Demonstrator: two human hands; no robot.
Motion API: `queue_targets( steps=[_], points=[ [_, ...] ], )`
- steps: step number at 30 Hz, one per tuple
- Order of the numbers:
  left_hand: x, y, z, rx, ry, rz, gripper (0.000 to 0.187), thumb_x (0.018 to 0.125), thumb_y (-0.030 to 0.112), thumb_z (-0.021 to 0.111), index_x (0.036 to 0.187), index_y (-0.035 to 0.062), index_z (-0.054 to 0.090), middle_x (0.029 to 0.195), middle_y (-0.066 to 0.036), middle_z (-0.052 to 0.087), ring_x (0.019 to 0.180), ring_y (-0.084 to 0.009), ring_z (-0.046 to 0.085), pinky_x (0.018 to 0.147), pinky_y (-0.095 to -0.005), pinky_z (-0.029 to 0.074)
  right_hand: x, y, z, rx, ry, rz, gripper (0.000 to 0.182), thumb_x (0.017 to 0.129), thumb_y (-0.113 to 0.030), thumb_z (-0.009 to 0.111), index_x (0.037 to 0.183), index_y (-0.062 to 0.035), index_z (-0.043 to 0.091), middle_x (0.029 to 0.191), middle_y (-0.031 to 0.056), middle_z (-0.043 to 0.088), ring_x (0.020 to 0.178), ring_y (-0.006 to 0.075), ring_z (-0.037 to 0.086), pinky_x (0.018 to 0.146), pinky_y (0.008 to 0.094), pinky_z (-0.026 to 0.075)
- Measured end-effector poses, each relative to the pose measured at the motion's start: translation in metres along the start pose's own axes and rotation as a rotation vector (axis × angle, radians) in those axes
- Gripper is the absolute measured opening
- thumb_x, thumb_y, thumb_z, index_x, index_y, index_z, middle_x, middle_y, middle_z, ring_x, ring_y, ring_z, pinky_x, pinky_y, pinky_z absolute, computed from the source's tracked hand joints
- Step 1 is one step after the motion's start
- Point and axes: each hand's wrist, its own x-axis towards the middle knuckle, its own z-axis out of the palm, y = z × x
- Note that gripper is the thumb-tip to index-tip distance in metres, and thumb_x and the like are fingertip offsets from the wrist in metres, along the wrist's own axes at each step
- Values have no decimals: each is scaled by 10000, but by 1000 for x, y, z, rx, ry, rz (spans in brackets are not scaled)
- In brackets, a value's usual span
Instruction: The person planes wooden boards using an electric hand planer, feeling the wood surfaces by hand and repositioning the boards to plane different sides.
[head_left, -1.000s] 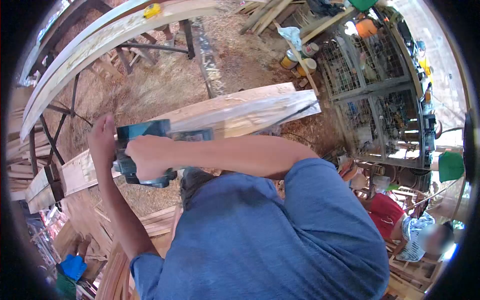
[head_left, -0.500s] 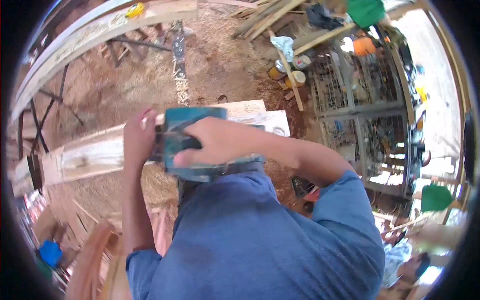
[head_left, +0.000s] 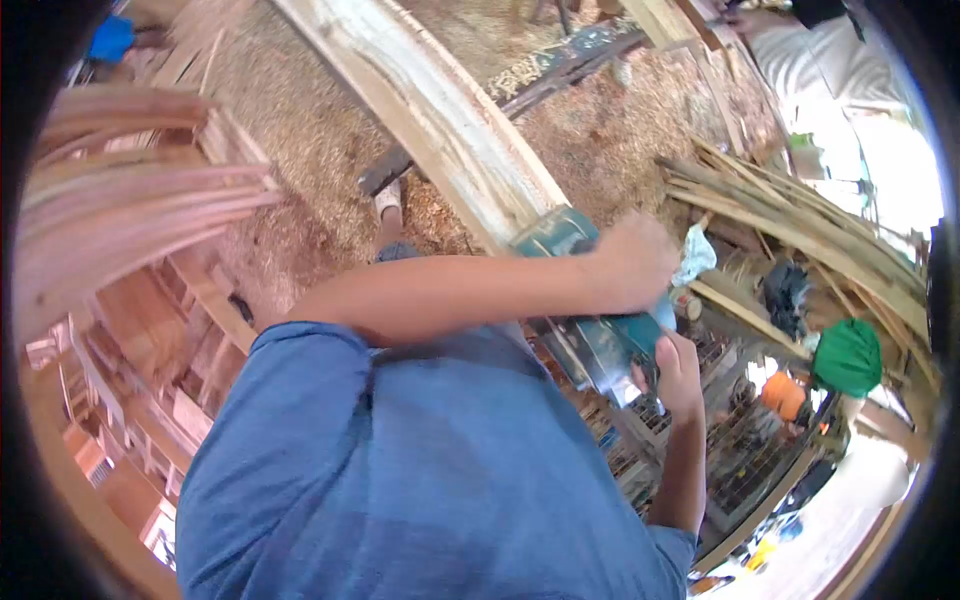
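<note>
A teal power planer (head_left: 610,350) sits at the near end of a long pale plank (head_left: 430,100), slanting down to the right. My left arm reaches across my chest, and my left hand (head_left: 632,262) is closed over the planer's upper side; it is slightly blurred and the grip beneath is hidden. At the planer's lower right end, the fingers of my right hand (head_left: 680,372) wrap round a dark grip. One end of the planer lies over the plank, while its other end extends past the plank toward my right.
A dark support beam (head_left: 385,172) passes under the plank, with a foot beside it. Shavings cover the ground. Reddish curved boards (head_left: 130,220) are stacked left. Long timber strips (head_left: 800,230), a green bundle (head_left: 848,358) and an orange object (head_left: 783,396) lie right.
My view has turned left, so the plank now runs away ahead instead of leftward. The planer has swung to the right side of my view, and my left arm now crosses my body.
</note>
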Motion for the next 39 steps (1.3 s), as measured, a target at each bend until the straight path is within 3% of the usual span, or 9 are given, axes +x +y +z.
queue_targets(
  steps=[2,4,5,8,10,16,25,30,39],
  points=[
    [27,34,41,27,80,18,300,869,249,597,980,0,723,1028,-193,696,1020,-318,645,826,-438,511,-13,20,-25,-42,-83,-7,440,1042,-359,466,930,46,594,577,17,511,492,101,454,480,290,397],
    [44,46,40,-113,-94,12,333,864,247,594,1032,-9,724,1054,-197,697,1040,-319,638,878,-444,498,-11,34,-33,-64,-136,-53,464,1052,-367,433,923,48,597,579,30,517,485,113,461,470,290,388],
    [55,51,49,-92,-63,-15,346,863,251,597,1048,-11,724,1066,-197,698,1047,-316,637,890,-448,493,-9,37,-37,-73,-159,-88,477,1056,-370,417,919,49,598,579,37,521,482,119,464,465,289,383],
    [81,47,81,-35,38,-108,368,858,270,608,1077,7,743,1120,-180,703,1075,-311,631,919,-457,482,3,36,-41,-64,-168,-103,506,1060,-396,388,895,36,595,577,54,538,475,128,473,459,286,365],
    [84,37,81,-24,-67,-112,350,860,270,606,1067,31,757,1136,-168,703,1090,-312,628,918,-455,481,9,30,-38,-92,-161,-109,516,1054,-407,376,881,29,592,576,54,544,463,130,473,463,287,367],
    [69,11,48,-9,-73,-157,220,773,223,683,924,124,807,921,-102,765,891,-285,742,754,-409,586,38,16,-34,-105,-243,-129,470,1038,-347,368,837,18,585,564,44,525,458,121,474,448,286,373],
    [55,-50,17,-59,-55,-249,225,791,237,653,893,86,786,899,-168,748,878,-344,733,719,-491,583,78,-29,13,-89,-220,-100,417,1054,-323,459,745,-44,481,570,-7,370,458,102,483,416,253,390],
    [38,-97,-19,-30,-97,-235,237,790,213,634,906,69,782,906,-179,745,864,-354,732,721,-495,580,105,-71,52,-77,-227,-75,462,1076,-395,424,776,-51,492,548,-7,449,415,80,460,390,238,362],
    [19,-160,-73,-5,-157,-248,251,790,210,629,913,51,779,908,-185,743,851,-362,730,714,-499,574,157,-118,99,-75,-233,-144,486,1081,-408,416,748,-58,476,523,3,443,406,99,452,398,266,359]
  ],
)
